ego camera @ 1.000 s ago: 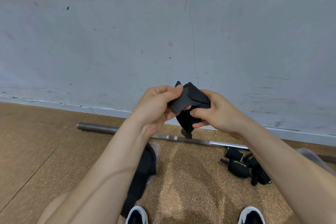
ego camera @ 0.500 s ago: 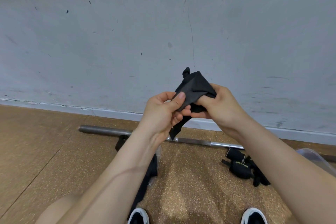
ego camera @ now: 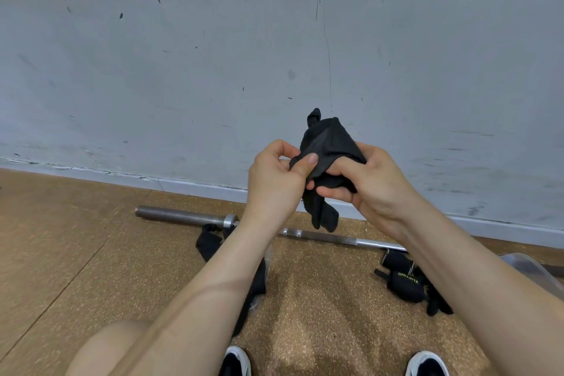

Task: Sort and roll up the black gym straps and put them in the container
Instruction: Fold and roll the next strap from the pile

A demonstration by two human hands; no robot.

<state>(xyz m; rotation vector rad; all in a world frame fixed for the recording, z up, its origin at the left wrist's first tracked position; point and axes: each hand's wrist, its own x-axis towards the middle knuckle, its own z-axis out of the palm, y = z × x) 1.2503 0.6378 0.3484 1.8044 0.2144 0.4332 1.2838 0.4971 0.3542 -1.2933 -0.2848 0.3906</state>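
both hands are up in front, closed round one black strap (ego camera: pixel 331 143). the left hand (ego camera: pixel 274 183) pinches its near edge, thumb pressed flat on the cloth, fingers curled behind. the right hand (ego camera: pixel 370 185) has its fingers wrapped over the bunched middle. neither is spread, both are gripping.

the black strap hangs in the air above the barbell (ego camera: pixel 183 217), one tail poking up, another dangling toward the bar. it looks like soft, light, floppy cloth, grippy rather than slick, so it'll sag wherever it isn't held. best taken at one end, pulled flat, then wound tight from there. no roll formed yet, i'd say this is the straightening stage.

on the near side of the barbell, toward its right stretch, rolled straps (ego camera: pixel 403 281) lie clustered on the floor (ego camera: pixel 320 299). by its left collar a loose strap (ego camera: pixel 210 244) runs under the left forearm. a clear container (ego camera: pixel 522 262) peeks out near the bar's right end.
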